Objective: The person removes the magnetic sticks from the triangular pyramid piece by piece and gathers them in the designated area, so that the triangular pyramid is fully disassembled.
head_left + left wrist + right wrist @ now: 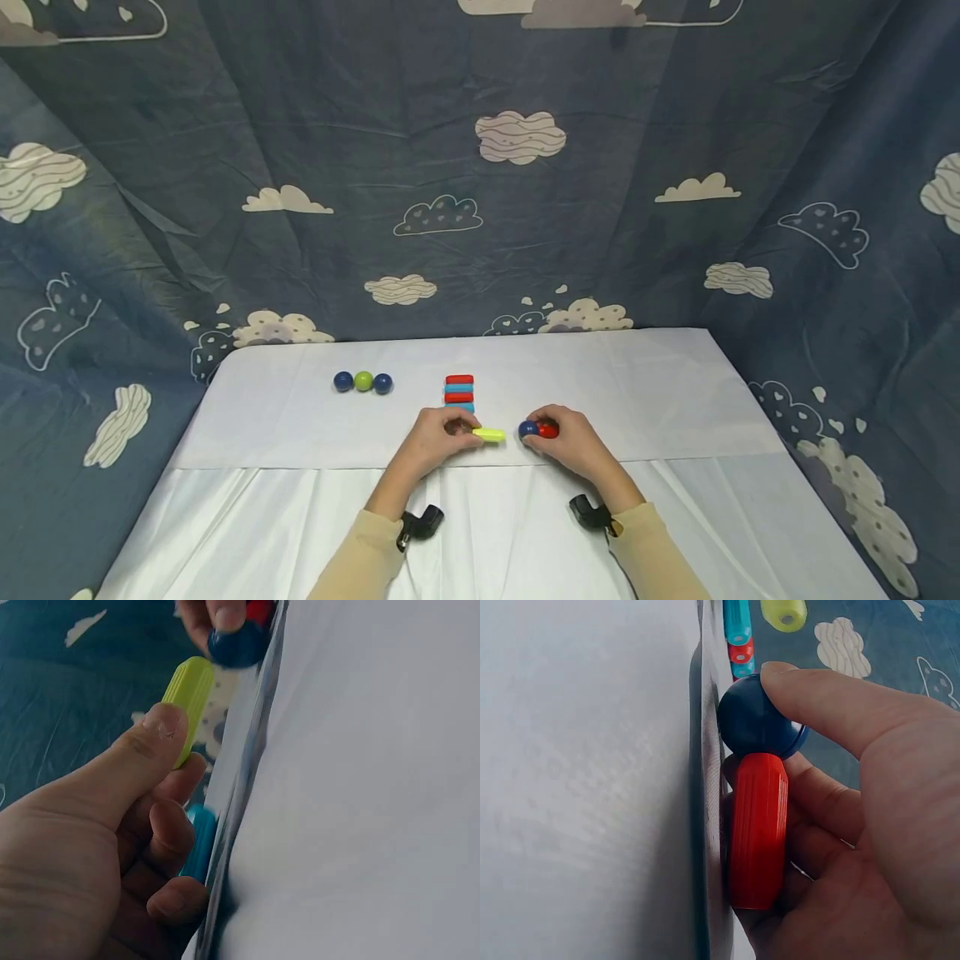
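Note:
My left hand (437, 435) pinches a yellow ribbed rod (491, 435) between thumb and fingers, its free end pointing right. In the left wrist view the thumb lies along the yellow rod (191, 686), and a light-blue rod (199, 844) shows behind the curled lower fingers. Across a small gap, my right hand (572, 440) holds a dark-blue ball (528, 429). A red ribbed rod (757, 832) touches that ball end-on, lying along the fingers; the thumb presses on the ball (751, 720) in the right wrist view.
Just beyond the left hand, red and light-blue rods (459, 388) lie side by side in a column. Farther left, a green ball (363, 381) sits between two dark-blue balls (342, 382). White cloth (637, 383) covers the table; a cloud-patterned curtain (585, 233) hangs behind.

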